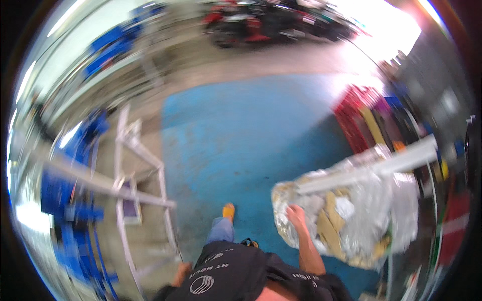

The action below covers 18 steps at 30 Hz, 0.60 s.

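Observation:
My right hand (296, 214) hangs in front of me, near the left side of a large bag (404, 213) lined with clear plastic. Pieces of brown cardboard (329, 226) and crumpled clear wrap fill the bag. Motion smears the fingers of this hand, and nothing shows plainly in it. Low at the left, my left hand (183, 271) is partly hidden beside my dark shirt (226, 266). It is nearest to a pale metal frame (168, 220); whether it touches the frame, I cannot tell.
A white beam (369, 170) crosses over the bag. Behind it stand red crates (354, 113). Blue bins (63, 193) line the left side. Blue-painted floor (236, 130) stretches ahead to several parked motorcycles (281, 22). One orange shoe (229, 210) shows below me.

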Available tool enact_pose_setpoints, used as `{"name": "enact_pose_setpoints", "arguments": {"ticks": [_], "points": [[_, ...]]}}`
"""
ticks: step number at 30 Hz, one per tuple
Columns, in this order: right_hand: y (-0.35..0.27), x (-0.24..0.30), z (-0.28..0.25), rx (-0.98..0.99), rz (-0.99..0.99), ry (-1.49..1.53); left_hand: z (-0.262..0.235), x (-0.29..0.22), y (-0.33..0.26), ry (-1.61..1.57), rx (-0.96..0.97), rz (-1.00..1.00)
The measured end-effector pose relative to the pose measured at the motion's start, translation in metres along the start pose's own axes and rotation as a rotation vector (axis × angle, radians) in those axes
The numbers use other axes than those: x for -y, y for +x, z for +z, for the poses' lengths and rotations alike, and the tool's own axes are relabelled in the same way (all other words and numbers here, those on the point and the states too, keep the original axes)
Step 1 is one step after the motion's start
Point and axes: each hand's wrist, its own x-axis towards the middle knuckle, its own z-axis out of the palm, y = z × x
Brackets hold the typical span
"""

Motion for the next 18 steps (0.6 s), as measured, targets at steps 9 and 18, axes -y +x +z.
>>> {"name": "enact_pose_setpoints", "arguments": {"ticks": [9, 18], "points": [[0.083, 0.069, 0.017, -0.174, 0.313, -0.131, -0.151, -0.302, 0.069, 0.105, 0.043, 0.134], [0.214, 0.106, -0.026, -0.344, 0.277, -0.012, -0.306, -0.753, 0.138, -0.176, -0.362, 0.791]]}}
